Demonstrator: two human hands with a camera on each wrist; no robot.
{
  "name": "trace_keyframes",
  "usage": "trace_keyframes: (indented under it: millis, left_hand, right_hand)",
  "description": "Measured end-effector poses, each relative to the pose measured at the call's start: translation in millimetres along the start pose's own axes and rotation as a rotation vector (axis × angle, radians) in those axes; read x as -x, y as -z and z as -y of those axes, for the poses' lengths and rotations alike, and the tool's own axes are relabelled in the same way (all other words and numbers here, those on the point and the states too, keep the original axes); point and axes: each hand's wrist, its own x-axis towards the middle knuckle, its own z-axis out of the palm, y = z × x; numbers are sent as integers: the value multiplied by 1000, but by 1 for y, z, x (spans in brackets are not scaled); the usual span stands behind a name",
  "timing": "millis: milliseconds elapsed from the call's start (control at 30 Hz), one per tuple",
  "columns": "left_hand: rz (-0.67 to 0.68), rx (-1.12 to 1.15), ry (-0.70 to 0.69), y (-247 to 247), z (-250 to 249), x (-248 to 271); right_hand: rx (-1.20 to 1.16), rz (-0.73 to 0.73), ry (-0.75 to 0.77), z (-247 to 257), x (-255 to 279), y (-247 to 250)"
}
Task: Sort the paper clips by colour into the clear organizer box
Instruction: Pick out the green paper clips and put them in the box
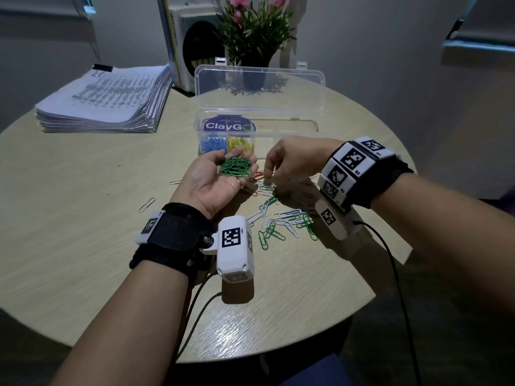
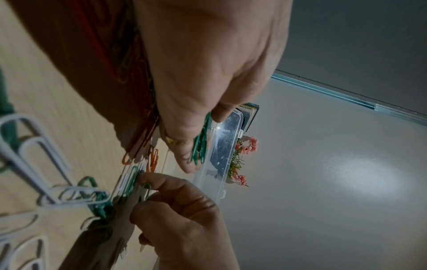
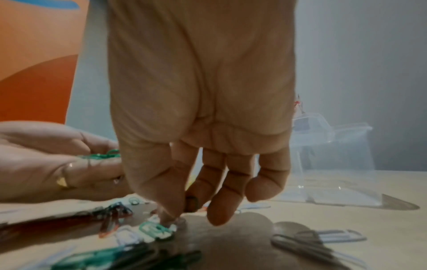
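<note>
My left hand [image 1: 220,176] is held palm up above the table, cupping a bunch of green paper clips [image 1: 236,169] between thumb and fingers; the same bunch [image 2: 200,144] shows in the left wrist view. Just to its right, my right hand [image 1: 268,178] reaches down to the loose pile, its thumb and forefinger pinching one green clip [image 2: 146,190] at the table surface. Behind both hands stands the clear organizer box [image 1: 289,126] with its lid up. It holds blue clips [image 1: 213,143] and yellow clips [image 1: 240,143] in two neighbouring left compartments.
Loose white, green and red clips [image 1: 281,221] lie scattered on the round wooden table [image 1: 83,232] under and in front of my hands. A paper stack [image 1: 106,98] sits at the back left. Books and a flower pot [image 1: 255,65] stand behind the box.
</note>
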Motion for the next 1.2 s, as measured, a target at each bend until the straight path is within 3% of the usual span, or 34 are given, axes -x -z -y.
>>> trace_keyframes:
  millis: [267, 767, 967, 1067, 1200]
  left_hand:
    - [-11, 8, -3, 2, 0, 2]
    - [-20, -26, -2, 4, -2, 1]
    - [-40, -82, 19, 3, -1, 2]
    - [-9, -27, 27, 3, 1, 1]
    - [19, -8, 28, 2, 2, 2]
  right_hand:
    - [110, -84, -59, -1, -6, -4]
    - [198, -7, -72, 10, -8, -16]
    - [5, -167, -1, 17, -4, 5]
    - [-185, -156, 114, 32, 0, 16]
    - [-196, -148, 134, 39, 0, 22]
